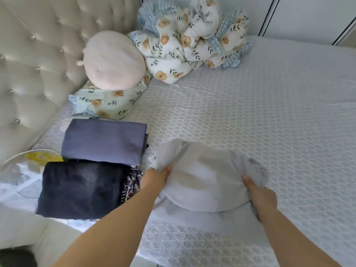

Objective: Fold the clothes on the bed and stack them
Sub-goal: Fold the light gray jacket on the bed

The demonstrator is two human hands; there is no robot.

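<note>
White garment [204, 182] gripped at both sides by left hand [156, 178] and right hand [260, 195].

Both hands' fingers [167, 171] vanish under the white garment [204, 182] — their curl there unseen.

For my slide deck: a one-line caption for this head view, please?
Both hands, left hand and right hand, grip a white garment beside two folded dark garments.

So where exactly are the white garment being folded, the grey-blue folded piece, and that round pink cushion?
white garment [204, 182]: head view, on its bulging middle between the two hands.
grey-blue folded piece [104, 140]: head view, on its flat top face.
round pink cushion [112, 59]: head view, on the middle of its rounded face.
</note>
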